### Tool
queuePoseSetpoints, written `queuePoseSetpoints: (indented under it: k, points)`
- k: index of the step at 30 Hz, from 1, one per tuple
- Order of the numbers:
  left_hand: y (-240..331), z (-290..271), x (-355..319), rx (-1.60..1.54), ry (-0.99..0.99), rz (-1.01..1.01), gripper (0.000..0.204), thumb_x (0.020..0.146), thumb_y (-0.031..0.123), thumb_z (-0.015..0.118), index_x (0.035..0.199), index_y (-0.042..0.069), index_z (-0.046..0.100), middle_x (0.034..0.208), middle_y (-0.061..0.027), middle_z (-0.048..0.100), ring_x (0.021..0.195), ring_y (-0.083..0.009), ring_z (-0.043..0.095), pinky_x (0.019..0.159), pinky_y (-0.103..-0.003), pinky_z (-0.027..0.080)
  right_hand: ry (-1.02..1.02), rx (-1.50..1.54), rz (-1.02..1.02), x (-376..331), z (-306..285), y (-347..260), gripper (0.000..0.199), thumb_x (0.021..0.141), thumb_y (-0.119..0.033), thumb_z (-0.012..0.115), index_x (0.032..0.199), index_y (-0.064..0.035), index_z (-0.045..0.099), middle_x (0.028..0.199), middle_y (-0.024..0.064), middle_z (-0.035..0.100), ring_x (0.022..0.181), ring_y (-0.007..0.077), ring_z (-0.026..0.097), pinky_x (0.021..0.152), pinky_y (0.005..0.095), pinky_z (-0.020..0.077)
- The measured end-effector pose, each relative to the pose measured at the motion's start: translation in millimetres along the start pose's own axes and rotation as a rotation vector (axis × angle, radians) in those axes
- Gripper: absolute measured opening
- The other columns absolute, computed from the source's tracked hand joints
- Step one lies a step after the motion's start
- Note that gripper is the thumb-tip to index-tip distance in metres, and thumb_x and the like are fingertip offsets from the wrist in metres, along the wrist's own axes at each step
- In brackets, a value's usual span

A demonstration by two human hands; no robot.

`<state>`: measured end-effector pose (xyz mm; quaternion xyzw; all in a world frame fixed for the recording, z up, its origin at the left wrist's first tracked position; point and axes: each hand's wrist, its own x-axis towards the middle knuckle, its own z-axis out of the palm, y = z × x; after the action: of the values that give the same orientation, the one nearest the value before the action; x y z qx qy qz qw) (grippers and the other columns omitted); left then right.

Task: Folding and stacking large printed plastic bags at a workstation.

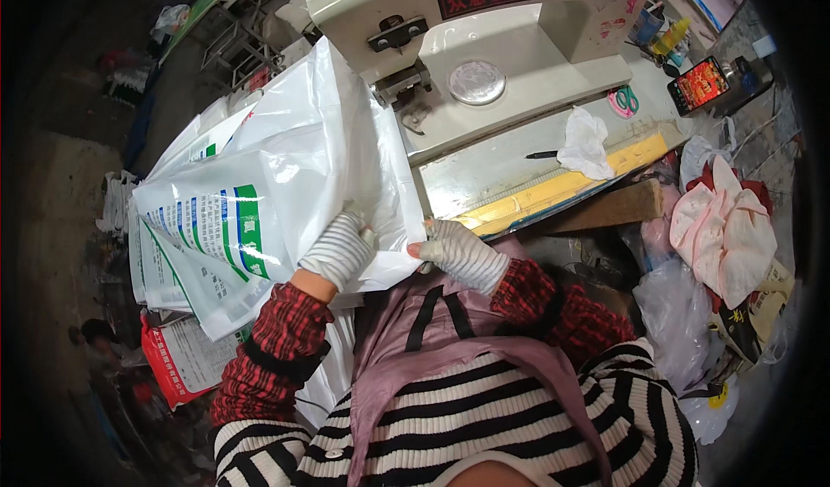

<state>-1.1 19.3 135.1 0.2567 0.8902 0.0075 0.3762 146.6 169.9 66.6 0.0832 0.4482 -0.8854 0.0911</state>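
**Both hands on the white bag [268, 171], at its near right end**

My left hand [339, 252], in a grey-striped glove with bare fingertips, is bent over the film, fingers curled and partly closed. It touches the bag, but the fingertips sink among the folds, so I cannot tell how tightly it grips. My right hand [462, 254], in a matching glove, is nearly closed: thumb and bent fingers meet at the bag's right edge, pinching it just beside my left hand. The two hands are near each other, with a strip of white film between them.

The bag sits in front of me and to my left, its upper part standing up in a peak near the head of the pale machine [553, 59]. Its printed side, with green and blue panels, slopes down to the left over more bags [158, 267]. To the right of my hands runs a yellow strip [562, 187] along the machine's near edge, with a crumpled white cloth [585, 144] and a black pen [542, 154] beyond it.
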Motion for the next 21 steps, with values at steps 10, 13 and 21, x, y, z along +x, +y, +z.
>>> queuePoseSetpoints:
  k: [10,13,21]
  points:
    - [32.0,-38.4,4.7,0.141,0.362,0.524,0.043,0.062,0.012,0.076,0.102,0.004,0.062,0.081,-0.0163,0.06,0.086,-0.0325,0.057,0.077,-0.04,0.046,-0.079,0.017,0.01,-4.0,-6.1,-12.0,0.037,0.079,-0.021,0.07,0.106,0.0004,0.056,0.083,0.0044,0.063,0.067,0.0095,0.059,0.062,0.022,0.0497]
    - [44.5,-28.0,8.5,-0.065,0.558,0.428,0.036,0.065,0.012,0.074,0.094,-0.002,0.059,0.064,-0.0136,0.056,0.063,-0.0297,0.056,0.062,-0.037,0.047,-0.05,-0.026,-0.012,-4.5,-7.2,-13.6,0.038,0.078,-0.02,0.07,0.106,0.0009,0.055,0.081,0.0049,0.063,0.066,0.0099,0.059,0.061,0.0221,0.0493]
    - [52.0,16.4,12.1,-1.021,0.348,0.034,0.019,0.079,0.015,0.064,0.094,0.005,0.057,0.072,-0.0064,0.057,0.063,-0.0154,0.056,0.057,-0.031,0.048,-0.003,-0.045,0.001,-17.4,-8.8,-32.1,0.036,0.077,-0.017,0.071,0.105,-0.0002,0.056,0.083,0.0042,0.064,0.066,0.0096,0.058,0.062,0.0218,0.0482]
